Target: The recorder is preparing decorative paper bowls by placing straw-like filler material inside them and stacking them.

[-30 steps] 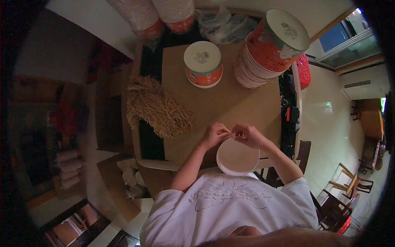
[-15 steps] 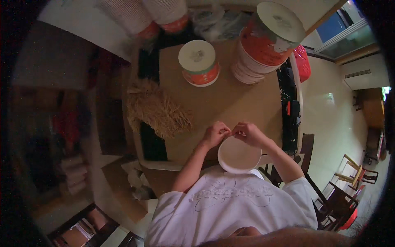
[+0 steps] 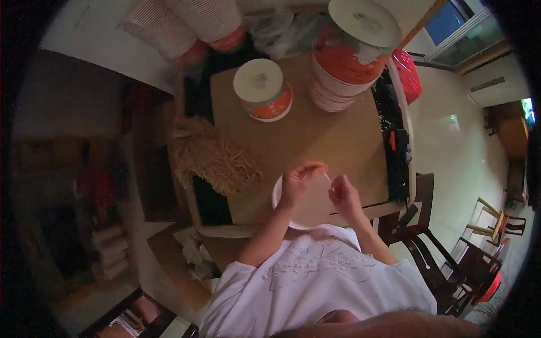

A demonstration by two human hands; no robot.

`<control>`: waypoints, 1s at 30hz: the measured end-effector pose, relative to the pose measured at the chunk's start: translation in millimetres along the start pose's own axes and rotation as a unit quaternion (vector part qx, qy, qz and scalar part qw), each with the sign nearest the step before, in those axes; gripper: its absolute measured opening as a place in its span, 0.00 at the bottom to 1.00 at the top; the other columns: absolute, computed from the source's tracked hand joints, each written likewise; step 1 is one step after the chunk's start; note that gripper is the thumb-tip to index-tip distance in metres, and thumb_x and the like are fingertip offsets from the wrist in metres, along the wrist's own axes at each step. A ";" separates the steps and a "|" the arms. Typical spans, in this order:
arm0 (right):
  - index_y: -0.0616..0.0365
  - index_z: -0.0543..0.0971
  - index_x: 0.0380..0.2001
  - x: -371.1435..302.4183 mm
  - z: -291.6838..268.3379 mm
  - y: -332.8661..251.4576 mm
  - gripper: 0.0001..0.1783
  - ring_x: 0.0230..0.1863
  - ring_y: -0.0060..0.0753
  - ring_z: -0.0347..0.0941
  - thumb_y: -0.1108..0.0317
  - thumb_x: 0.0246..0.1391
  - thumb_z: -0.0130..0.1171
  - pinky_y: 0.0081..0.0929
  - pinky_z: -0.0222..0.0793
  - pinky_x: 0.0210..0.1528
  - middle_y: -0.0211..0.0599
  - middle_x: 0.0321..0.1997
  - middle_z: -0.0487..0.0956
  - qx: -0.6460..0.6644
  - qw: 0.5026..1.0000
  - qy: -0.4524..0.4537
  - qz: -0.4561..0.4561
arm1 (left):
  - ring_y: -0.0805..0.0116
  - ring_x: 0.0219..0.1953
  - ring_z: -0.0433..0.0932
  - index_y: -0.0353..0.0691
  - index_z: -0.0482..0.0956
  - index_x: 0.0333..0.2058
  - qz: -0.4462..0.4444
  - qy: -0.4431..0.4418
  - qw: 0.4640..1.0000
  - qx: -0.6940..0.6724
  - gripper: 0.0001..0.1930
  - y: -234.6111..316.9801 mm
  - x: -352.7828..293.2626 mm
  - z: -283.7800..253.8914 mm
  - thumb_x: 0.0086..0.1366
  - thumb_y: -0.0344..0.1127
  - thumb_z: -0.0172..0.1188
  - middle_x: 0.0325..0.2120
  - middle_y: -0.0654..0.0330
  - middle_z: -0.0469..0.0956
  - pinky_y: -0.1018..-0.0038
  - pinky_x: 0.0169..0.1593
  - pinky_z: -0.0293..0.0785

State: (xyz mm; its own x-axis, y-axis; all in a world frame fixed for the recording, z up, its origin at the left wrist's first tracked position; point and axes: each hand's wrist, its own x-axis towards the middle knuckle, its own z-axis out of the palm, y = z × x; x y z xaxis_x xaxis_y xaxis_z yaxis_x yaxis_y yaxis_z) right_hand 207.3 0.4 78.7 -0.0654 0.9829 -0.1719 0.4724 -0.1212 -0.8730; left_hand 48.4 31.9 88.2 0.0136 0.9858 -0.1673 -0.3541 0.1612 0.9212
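A round white paper tub [image 3: 310, 211] sits at the table's near edge, close against my shirt, its opening facing up. My left hand [image 3: 298, 179] is over the tub's left and far side, with its fingers drawn together and pointing right. My right hand [image 3: 345, 196] is closed in a pinch at the tub's right far side. A thin pale line [image 3: 327, 178] shows between the two sets of fingertips; whether it is the tub's rim or a loose strip I cannot tell. A heap of shredded tan fibre [image 3: 222, 163] lies left of my hands.
On the brown tabletop [image 3: 304, 135] stands a small orange-and-white tub with a lid [image 3: 262, 90]. Behind it to the right is a taller tub stack [image 3: 352, 56]. Nested tubs [image 3: 163, 31] lean at the far left. A black device [image 3: 399, 149] lies along the right edge, near a dark chair [image 3: 422, 225].
The tub has shifted left and now sits partly under my left hand. My hands have come apart from their meeting point at its far rim, the right one turning more upright.
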 end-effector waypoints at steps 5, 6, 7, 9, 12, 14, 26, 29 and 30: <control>0.59 0.72 0.27 -13.9 -0.3 26.1 0.03 0.25 0.22 0.62 0.72 0.49 0.53 0.17 0.59 0.28 0.30 0.22 0.69 0.095 0.995 -0.039 0.017 | 0.75 0.29 0.75 0.37 0.74 0.28 -0.038 -0.038 0.992 0.110 0.04 7.1 -31.9 23.5 0.53 0.28 0.58 0.25 0.64 0.76 0.77 0.35 0.71; 0.59 0.72 0.27 -13.4 -5.4 21.7 0.03 0.25 0.22 0.62 0.72 0.49 0.53 0.17 0.59 0.28 0.30 0.22 0.69 0.097 0.994 -0.037 0.019 | 0.75 0.28 0.74 0.39 0.74 0.26 -0.026 -0.053 0.982 0.179 0.04 14.1 -37.1 27.6 0.52 0.28 0.59 0.23 0.65 0.76 0.77 0.33 0.70; 0.58 0.73 0.28 -10.8 -15.2 9.3 0.05 0.25 0.19 0.61 0.69 0.50 0.53 0.17 0.58 0.28 0.27 0.23 0.70 0.233 0.955 -0.109 0.147 | 0.75 0.28 0.74 0.39 0.74 0.26 -0.027 -0.056 0.982 0.179 0.04 14.9 -42.6 28.6 0.52 0.28 0.59 0.23 0.65 0.76 0.77 0.33 0.70; 0.57 0.74 0.30 -9.8 -19.2 3.4 0.11 0.26 0.13 0.61 0.61 0.53 0.51 0.16 0.58 0.27 0.22 0.25 0.71 0.335 0.884 -0.197 0.259 | 0.73 0.26 0.74 0.39 0.70 0.24 -0.035 -0.035 0.953 0.299 0.07 15.7 -53.2 29.5 0.50 0.29 0.61 0.21 0.63 0.75 0.76 0.31 0.69; 0.58 0.74 0.31 -4.5 -19.5 4.2 0.11 0.25 0.14 0.62 0.61 0.53 0.51 0.15 0.59 0.29 0.23 0.25 0.71 0.305 0.905 -0.201 0.216 | 0.69 0.26 0.75 0.39 0.69 0.24 0.012 -0.036 0.942 0.333 0.08 15.3 -63.2 25.4 0.49 0.29 0.61 0.20 0.61 0.74 0.74 0.32 0.69; 0.59 0.75 0.29 -0.9 -17.0 2.3 0.12 0.26 0.15 0.64 0.61 0.54 0.50 0.15 0.60 0.29 0.25 0.25 0.72 0.369 0.877 -0.197 0.237 | 0.68 0.26 0.75 0.39 0.69 0.24 0.012 -0.041 0.935 0.352 0.08 12.3 -70.9 19.7 0.49 0.29 0.61 0.21 0.60 0.74 0.73 0.32 0.69; 0.62 0.77 0.26 -17.8 -7.9 -13.4 0.15 0.27 0.17 0.66 0.61 0.54 0.49 0.16 0.63 0.31 0.27 0.24 0.73 0.230 0.897 -0.315 0.210 | 0.65 0.25 0.74 0.38 0.68 0.24 0.008 0.009 0.915 0.403 0.09 3.5 -91.9 7.1 0.48 0.28 0.62 0.19 0.60 0.72 0.71 0.31 0.68; 0.62 0.77 0.28 -18.0 0.0 -0.1 0.13 0.28 0.18 0.67 0.62 0.53 0.51 0.17 0.64 0.31 0.28 0.25 0.74 0.293 0.884 -0.290 0.220 | 0.62 0.25 0.74 0.38 0.67 0.23 0.041 -0.006 0.901 0.433 0.09 5.2 -92.2 9.1 0.47 0.27 0.61 0.19 0.59 0.72 0.69 0.31 0.68; 0.62 0.77 0.30 -17.7 0.2 2.5 0.13 0.29 0.20 0.69 0.62 0.52 0.52 0.18 0.65 0.32 0.30 0.26 0.75 0.324 0.879 -0.271 0.220 | 0.61 0.25 0.74 0.38 0.67 0.23 0.046 -0.002 0.901 0.431 0.09 6.6 -91.7 10.2 0.47 0.27 0.61 0.19 0.59 0.72 0.69 0.31 0.68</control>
State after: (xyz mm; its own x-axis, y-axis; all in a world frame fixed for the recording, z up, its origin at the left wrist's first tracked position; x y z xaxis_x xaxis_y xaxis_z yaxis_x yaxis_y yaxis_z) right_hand 209.5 -17.3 79.5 -0.4941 0.6313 -0.5977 -0.0310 -0.6999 -0.7136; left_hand 54.3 -57.0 113.2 0.0255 0.9967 -0.0775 0.5032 0.0542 0.8624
